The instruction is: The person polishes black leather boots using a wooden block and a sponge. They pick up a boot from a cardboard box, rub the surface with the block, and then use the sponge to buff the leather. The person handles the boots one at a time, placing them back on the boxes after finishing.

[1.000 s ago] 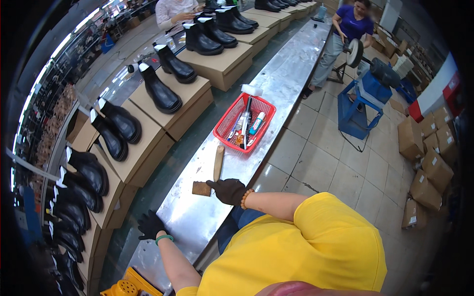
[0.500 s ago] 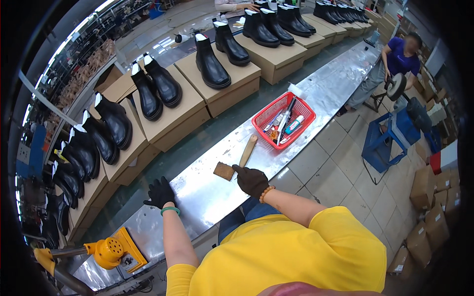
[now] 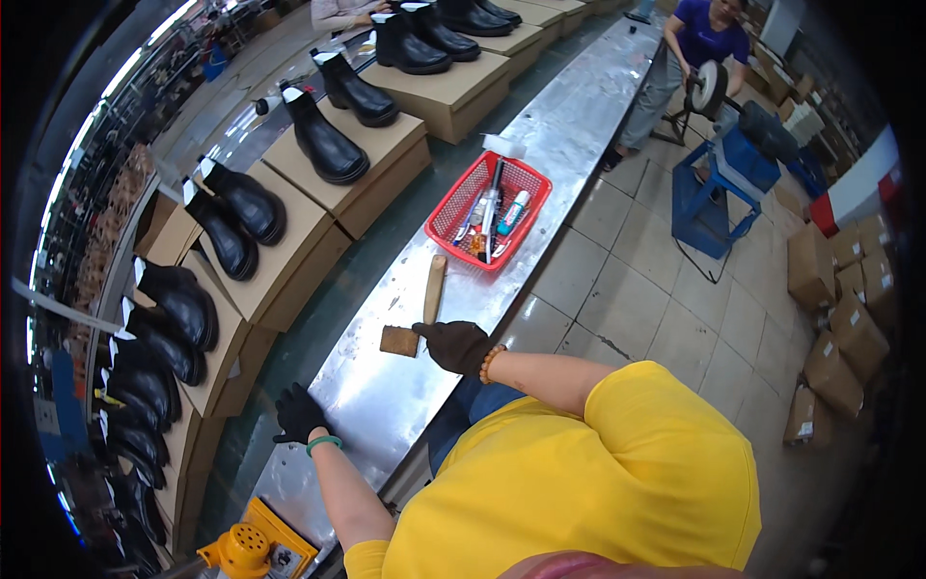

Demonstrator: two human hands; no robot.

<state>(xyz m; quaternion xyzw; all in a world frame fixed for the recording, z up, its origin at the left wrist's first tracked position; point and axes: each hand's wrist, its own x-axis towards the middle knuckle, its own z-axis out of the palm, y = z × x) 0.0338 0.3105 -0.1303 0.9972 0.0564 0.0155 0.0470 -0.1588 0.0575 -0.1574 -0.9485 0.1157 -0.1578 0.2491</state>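
Long steel workbench (image 3: 569,125) beside cardboard boxes topped with black boots (image 3: 323,145), gloved right hand (image 3: 455,345) closed on a wooden-handled hammer (image 3: 417,311) lying on the bench, elbow bent, gloved left hand (image 3: 297,413) pressed flat at the bench's edge, fingers spread, red basket (image 3: 489,210) set just beyond the hammer

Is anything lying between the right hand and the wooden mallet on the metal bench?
Nothing visible: the right hand sits right beside the mallet, seemingly touching its head, with only bare bench around them.
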